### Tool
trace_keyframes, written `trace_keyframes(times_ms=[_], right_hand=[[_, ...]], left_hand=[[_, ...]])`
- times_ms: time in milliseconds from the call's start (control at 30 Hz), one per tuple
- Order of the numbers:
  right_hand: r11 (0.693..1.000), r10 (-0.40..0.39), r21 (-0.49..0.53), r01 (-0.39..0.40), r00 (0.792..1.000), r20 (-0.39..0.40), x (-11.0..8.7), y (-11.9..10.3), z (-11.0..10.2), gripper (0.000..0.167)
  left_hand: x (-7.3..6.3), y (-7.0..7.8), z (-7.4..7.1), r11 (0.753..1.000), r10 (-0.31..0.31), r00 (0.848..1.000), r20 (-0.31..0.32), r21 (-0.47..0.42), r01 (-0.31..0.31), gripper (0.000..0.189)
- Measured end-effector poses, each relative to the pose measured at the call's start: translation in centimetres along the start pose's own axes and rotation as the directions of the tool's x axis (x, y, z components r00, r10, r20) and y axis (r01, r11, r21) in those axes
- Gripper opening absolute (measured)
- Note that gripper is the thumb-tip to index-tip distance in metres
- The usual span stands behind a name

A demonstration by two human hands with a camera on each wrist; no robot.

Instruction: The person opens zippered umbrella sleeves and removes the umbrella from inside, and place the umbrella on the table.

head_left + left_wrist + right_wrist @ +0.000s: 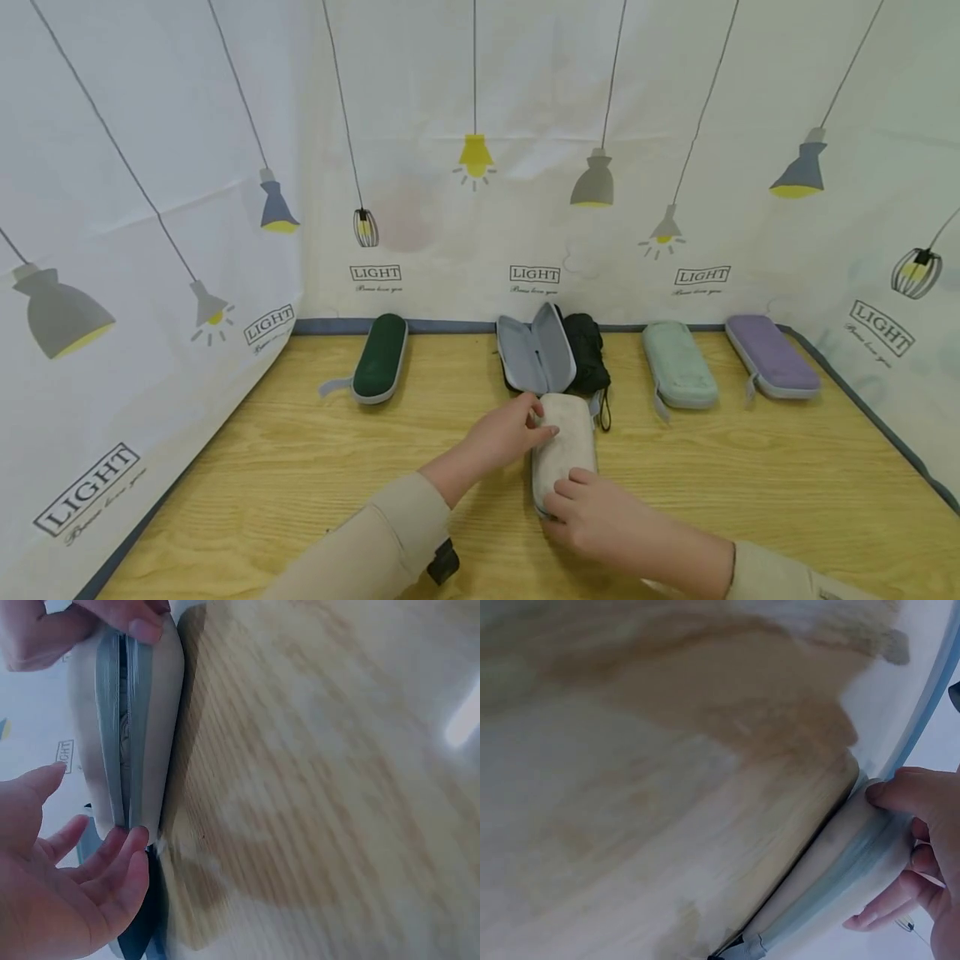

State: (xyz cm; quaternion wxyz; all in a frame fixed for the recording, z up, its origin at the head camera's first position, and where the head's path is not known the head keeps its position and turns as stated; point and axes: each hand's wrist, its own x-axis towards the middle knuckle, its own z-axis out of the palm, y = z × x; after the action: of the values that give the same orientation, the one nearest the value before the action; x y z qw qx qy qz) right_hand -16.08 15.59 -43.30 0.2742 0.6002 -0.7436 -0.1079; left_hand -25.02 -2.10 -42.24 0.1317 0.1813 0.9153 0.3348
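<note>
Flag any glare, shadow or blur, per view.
Head: evenly lit, backdrop lettering legible; left wrist: bright glare on the table at the right edge, shadow alongside the beige case; right wrist: dim, low contrast, table grain soft and smeared.

I watch through the head camera from above, facing forward and down across the surface (pixel 262 467) to the printed backdrop (pixel 420 83); it is my widest, farthest view. My left wrist camera looks from low and close, turned sideways, at the zipped side of the pale case (pixel 567 442). My right wrist camera, also near and tilted, catches that case at lower right. All three views share case, surface and backdrop.
</note>
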Motion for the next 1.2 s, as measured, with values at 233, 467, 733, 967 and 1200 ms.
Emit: trace_keyframes(times_ms=[233, 467, 733, 967, 1200], right_hand=[[0.999, -0.016, -0.039, 0.015, 1.000, -0.016, 0.4, 0.0, 0.1, 0.006], [0.999, -0.020, -0.038, 0.021, 1.000, 0.018, 0.9, -0.2, 0.0, 0.008], [0.998, 0.057, 0.023, -0.061, 0.988, 0.145, 1.6, -1.2, -1.2, 0.016], [0.939, 0.259, 0.123, -0.321, 0.895, 0.363, 2.5, -1.9, -2.2, 0.013], [0.837, 0.447, 0.171, -0.520, 0.829, 0.335, 3.0, -2.6, -1.7, 0.015]], left_hand=[[2.5, -0.1, 0.7, 0.999, -0.020, 0.997, -0.068, -0.031, 0.018, 0.052], [3.5, 0.3, 1.1, 0.999, 0.014, 1.000, -0.013, 0.040, -0.013, 0.081], [3.8, 0.1, 1.2, 0.996, 0.034, 0.998, 0.054, 0.081, -0.038, 0.082], [4.0, -0.5, 1.2, 0.999, 0.000, 0.993, 0.122, 0.049, -0.007, 0.082], [4.1, -0.6, 1.4, 0.999, -0.009, 0.991, 0.132, 0.043, 0.003, 0.080]])
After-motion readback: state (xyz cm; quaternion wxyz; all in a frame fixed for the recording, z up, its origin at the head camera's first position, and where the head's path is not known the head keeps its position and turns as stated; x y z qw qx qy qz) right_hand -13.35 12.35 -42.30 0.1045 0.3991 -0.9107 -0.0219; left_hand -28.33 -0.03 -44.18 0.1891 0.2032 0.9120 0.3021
